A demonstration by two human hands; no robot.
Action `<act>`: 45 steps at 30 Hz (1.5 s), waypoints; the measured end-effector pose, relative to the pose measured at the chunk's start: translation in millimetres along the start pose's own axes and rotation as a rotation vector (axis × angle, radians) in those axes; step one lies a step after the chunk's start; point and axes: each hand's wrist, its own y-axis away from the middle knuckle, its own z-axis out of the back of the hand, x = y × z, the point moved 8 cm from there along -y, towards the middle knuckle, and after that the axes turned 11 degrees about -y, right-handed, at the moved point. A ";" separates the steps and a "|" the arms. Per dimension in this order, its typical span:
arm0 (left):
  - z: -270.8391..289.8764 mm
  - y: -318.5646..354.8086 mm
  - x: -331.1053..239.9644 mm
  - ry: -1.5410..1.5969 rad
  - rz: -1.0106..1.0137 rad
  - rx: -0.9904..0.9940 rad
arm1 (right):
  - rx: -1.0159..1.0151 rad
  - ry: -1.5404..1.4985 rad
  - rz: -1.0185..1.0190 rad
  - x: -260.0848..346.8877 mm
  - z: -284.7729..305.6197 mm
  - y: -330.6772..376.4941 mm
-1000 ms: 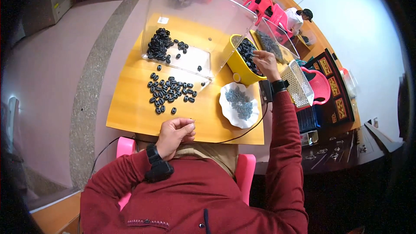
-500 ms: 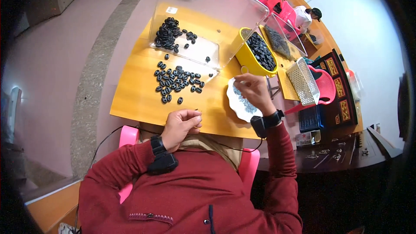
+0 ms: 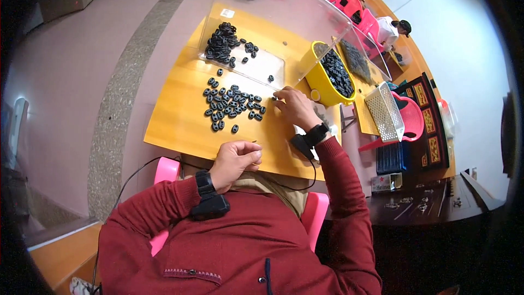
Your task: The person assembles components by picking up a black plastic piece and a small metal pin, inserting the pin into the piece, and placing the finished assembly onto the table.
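Note:
My left hand [image 3: 236, 165] is closed near the table's front edge, thumb and forefinger pinching a small, thin dark piece whose kind I cannot make out. Farther right, my right hand [image 3: 297, 108] reaches over the table, its bent fingertips at a small black oval piece [image 3: 274, 98]. Left of it lies a loose spread of black two-hole oval pieces [image 3: 229, 101]. Under my right wrist, a white bowl [image 3: 299, 130] is mostly hidden; small greyish bits show inside it.
A clear plastic bin [image 3: 278, 8] lies behind the spread, with a heap of black pieces [image 3: 221, 43] in it. To its right stands a yellow tub [image 3: 316, 79] full of black parts. A white perforated basket [image 3: 385, 112] sits farther right. People sit at the far tables.
My right hand has moved left and away from me, from above the white bowl to the lone black piece. My left hand keeps its pinch. The whole view has shifted slightly.

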 end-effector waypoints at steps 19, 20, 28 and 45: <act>0.2 -0.1 0.4 0.007 0.001 0.005 | 0.085 -0.088 0.011 2.4 -15.2 3.6; -0.3 -0.1 0.3 0.006 0.000 0.007 | 0.078 -0.105 0.029 4.7 -14.2 5.6; 2.1 3.7 -3.4 0.041 0.014 -0.033 | 0.001 -0.834 -0.245 23.6 -8.9 48.1; -3.0 2.7 -2.8 0.074 -0.017 -0.005 | -0.144 -0.932 0.033 72.9 -29.1 110.0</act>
